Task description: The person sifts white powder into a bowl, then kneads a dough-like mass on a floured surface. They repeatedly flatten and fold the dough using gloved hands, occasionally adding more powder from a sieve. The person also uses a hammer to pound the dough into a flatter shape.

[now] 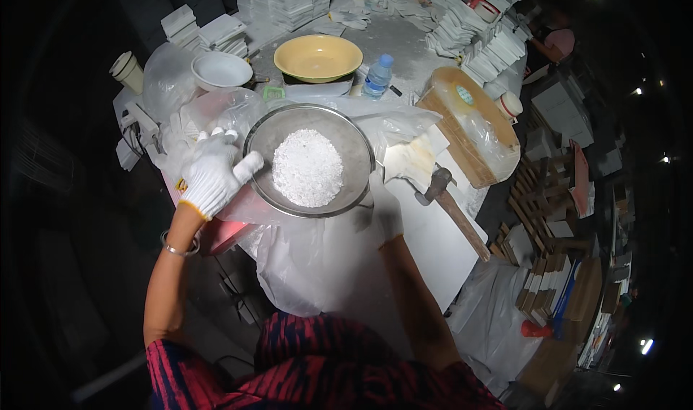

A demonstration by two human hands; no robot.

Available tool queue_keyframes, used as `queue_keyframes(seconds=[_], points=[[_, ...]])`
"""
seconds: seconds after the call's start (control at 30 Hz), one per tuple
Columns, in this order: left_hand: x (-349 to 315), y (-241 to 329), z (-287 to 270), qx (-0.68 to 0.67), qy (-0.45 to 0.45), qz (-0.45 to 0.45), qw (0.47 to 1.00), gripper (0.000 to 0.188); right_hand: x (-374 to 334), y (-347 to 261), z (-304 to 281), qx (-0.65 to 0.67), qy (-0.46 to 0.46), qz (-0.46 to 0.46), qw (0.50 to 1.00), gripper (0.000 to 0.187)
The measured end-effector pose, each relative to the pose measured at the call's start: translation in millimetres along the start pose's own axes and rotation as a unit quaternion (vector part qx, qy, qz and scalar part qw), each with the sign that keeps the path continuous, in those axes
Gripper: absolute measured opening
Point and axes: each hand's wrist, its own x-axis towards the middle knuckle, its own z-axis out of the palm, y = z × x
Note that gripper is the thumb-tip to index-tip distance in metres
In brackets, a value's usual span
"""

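Observation:
A round steel bowl (260,181) holds a heap of coarse white grains (308,168). My left hand (211,170), in a white knitted glove, is at the bowl's left side. Its fingers are spread over crumpled clear plastic bags (229,110), and the thumb points toward the bowl's rim. At the right rim is my gloved right hand (385,204), slightly blurred, gripping the bowl's edge; some of its fingers are hidden by the bowl. Beyond the bowl, a yellow basin (317,55) rests on a scale (317,88).
A hammer (451,204) lies right of the bowl, near a plastic-wrapped brown block (473,121). A water bottle (377,76) and white bowl (221,71) stand farther back. Stacks of white tiles (281,2) line the table's far side. Another person (559,42) is at far right.

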Motion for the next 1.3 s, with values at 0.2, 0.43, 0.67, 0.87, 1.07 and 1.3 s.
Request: queue_keyframes(seconds=[0.2,0.43,0.67,0.87,1.07,1.3], points=[[-80.3,25.2,-31.3,0.164,-0.048,0.216,0.961,0.063,-28.4,-27.0,12.8,0.001,0.025,0.039,0.999,0.040],[-61.8,1.5,13.9,0.199,0.079,0.183,0.960,0.037,-22.7,-13.0,0.3,0.109,-0.053,0.080,0.989,0.039],[-45.9,-22.1,-36.8,0.262,0.107,0.234,0.930,0.035,-10.3,-13.7,6.0,0.135,-0.076,0.078,0.985,0.042],[-39.7,-25.8,-43.3,0.285,0.128,0.218,0.925,0.027,-12.0,-13.5,3.0,0.116,-0.054,0.090,0.988,0.049],[-32.5,-36.1,-50.4,0.310,0.158,0.186,0.919,0.014,-1.2,-10.6,-5.1,0.148,-0.104,0.085,0.980,0.050],[-35.4,-69.7,-29.5,0.238,0.117,0.105,0.958,0.014,-10.4,-12.0,-5.3,0.149,-0.086,0.083,0.982,0.045]])
